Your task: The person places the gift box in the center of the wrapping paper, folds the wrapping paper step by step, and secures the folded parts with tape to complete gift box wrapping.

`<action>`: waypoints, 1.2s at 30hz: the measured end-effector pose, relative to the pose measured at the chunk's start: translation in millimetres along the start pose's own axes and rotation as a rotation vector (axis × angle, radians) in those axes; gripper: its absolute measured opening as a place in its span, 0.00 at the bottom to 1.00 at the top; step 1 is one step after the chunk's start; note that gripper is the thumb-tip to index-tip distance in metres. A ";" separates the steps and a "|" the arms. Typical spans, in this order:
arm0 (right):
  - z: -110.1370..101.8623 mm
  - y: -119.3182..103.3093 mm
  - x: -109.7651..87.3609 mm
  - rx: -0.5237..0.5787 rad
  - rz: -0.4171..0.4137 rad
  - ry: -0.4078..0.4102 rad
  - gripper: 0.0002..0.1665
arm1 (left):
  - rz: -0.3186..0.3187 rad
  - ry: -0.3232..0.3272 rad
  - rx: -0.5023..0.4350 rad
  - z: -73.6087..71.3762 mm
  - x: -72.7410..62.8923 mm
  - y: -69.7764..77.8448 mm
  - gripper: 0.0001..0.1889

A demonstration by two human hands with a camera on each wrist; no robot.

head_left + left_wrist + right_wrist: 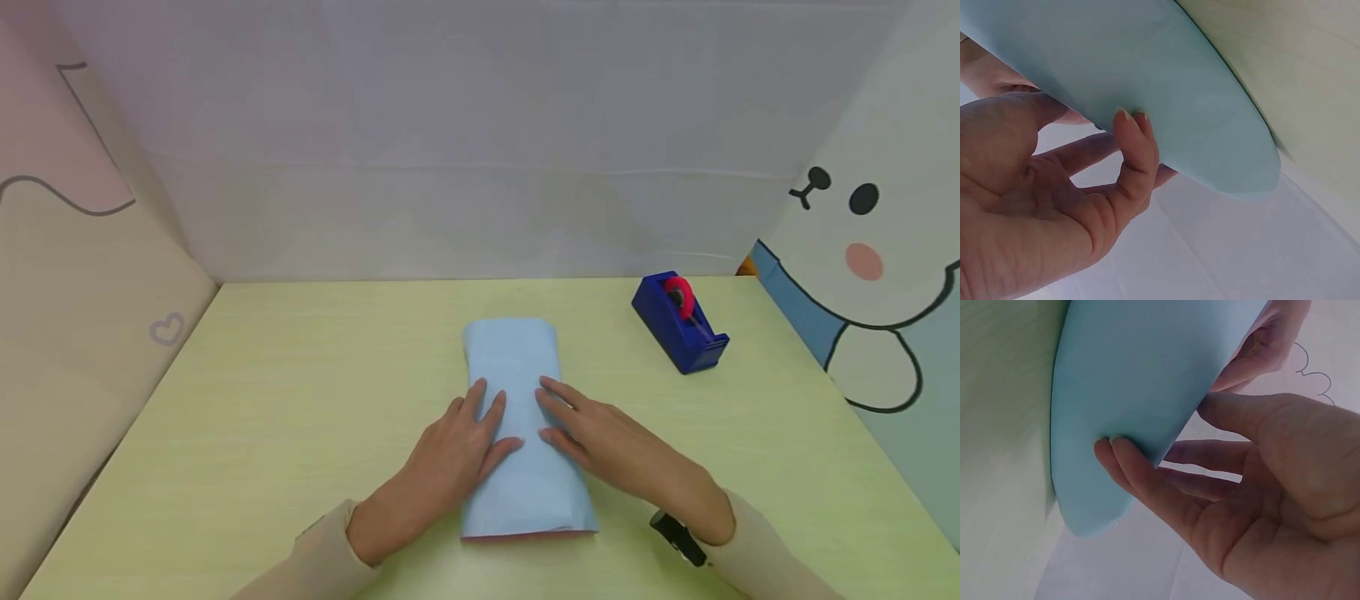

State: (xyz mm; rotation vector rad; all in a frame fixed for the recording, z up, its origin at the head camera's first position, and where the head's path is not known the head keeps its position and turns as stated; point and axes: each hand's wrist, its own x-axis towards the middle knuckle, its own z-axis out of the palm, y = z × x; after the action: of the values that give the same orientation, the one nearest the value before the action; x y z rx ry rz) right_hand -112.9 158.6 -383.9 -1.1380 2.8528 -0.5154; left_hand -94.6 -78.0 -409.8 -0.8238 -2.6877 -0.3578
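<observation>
Head view gives me a folded light-blue paper packet (527, 417) lying lengthwise on the worktop (300, 400), roughly midway between its left and right edges and short of the far edge. I judge it light, soft and a little springy, easy to crease, perhaps slippery on its smooth face; I would take it by both long sides with little pressure. The left hand (450, 454) and right hand (615, 442) rest there, fingers loosely spread and slightly bent, touching the packet without gripping it. Toward the far right corner stands a blue tape dispenser (675, 329). I cannot make out the packet's inside or underside, beyond a thin red strip (528, 536) at its near end; some fingertips are hidden in the wrist views, and the worktop's near edge is cut off.
</observation>
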 end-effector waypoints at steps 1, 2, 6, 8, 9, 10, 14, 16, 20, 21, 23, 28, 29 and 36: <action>-0.3 0.1 0.1 0.004 -0.002 -0.003 0.30 | 0.000 -0.003 -0.010 -0.1 0.0 -0.3 0.27; -0.5 0.3 0.1 0.008 -0.002 -0.006 0.30 | 0.002 -0.003 -0.018 -0.1 0.0 -0.6 0.27; -0.6 0.5 -0.4 0.007 0.001 0.000 0.30 | 0.007 0.007 -0.023 0.9 0.2 -1.6 0.27; -0.1 0.0 -0.3 0.002 0.002 0.008 0.29 | 0.006 0.005 -0.021 0.9 0.2 -1.7 0.27; 0.1 -0.3 -0.1 -0.001 0.002 0.013 0.29 | 0.005 0.002 -0.020 0.7 0.2 -1.7 0.27; 0.5 -0.6 0.0 -0.005 0.002 0.019 0.29 | 0.005 -0.002 -0.018 0.4 0.2 -1.5 0.27; 2.0 -0.9 0.5 -0.018 -0.001 0.043 0.28 | 0.007 -0.025 -0.003 0.1 0.7 -1.1 0.27; 2.4 -0.5 0.9 -0.021 -0.003 0.049 0.28 | 0.014 -0.023 0.009 0.6 0.7 -1.2 0.27; 0.5 5.4 2.1 -0.029 -0.021 0.079 0.26 | 0.021 -0.007 0.020 2.3 0.2 -2.0 0.28; -0.6 8.9 2.2 -0.027 -0.024 0.096 0.25 | 0.020 -0.004 0.020 2.5 0.0 -2.1 0.29; -3.4 17.8 3.6 -0.018 -0.017 0.140 0.23 | 0.018 -0.004 0.019 2.8 -0.6 -2.7 0.28; -10.5 43.2 6.0 0.041 0.066 0.188 0.18 | 0.026 0.004 0.025 2.4 -1.7 -3.9 0.25; -11.2 47.2 6.1 0.050 0.083 0.182 0.18 | 0.028 0.008 0.025 2.4 -1.8 -4.2 0.25; -13.6 62.5 8.2 0.082 0.153 0.155 0.16 | 0.039 0.042 0.036 3.2 -0.8 -6.2 0.25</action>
State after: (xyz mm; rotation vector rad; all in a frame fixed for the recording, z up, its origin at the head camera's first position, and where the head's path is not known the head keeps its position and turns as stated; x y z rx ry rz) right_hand -162.5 199.5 -389.8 -0.8950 2.9849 -0.7332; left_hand -98.2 -82.4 -413.9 -0.8480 -2.6273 -0.3137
